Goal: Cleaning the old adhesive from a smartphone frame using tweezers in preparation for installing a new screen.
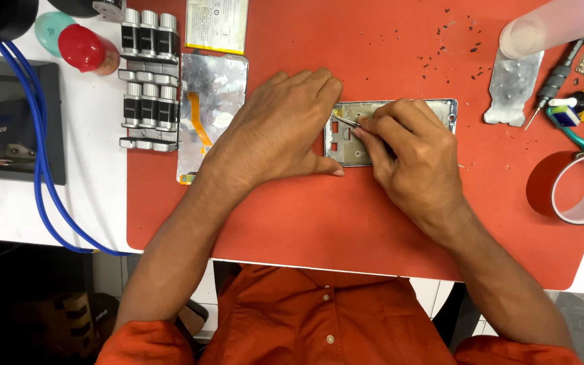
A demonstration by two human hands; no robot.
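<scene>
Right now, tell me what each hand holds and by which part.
The right hand pinches thin metal tweezers near their rear end. The left hand grips nothing; it presses flat on the silver phone frame.

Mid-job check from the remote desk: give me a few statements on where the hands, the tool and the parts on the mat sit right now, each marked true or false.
1. The right hand pinches tweezers over the metal phone frame. True.
2. The left hand is lifted clear of the mat. False: it lies flat on the red mat, against the frame's left end.
3. The tape roll lies at the mat's right edge. True.
4. The screwdriver is in the left hand. False: it lies unheld at the upper right.
5. The silver back panel with the orange ribbon lies left of the left hand. True.
</scene>
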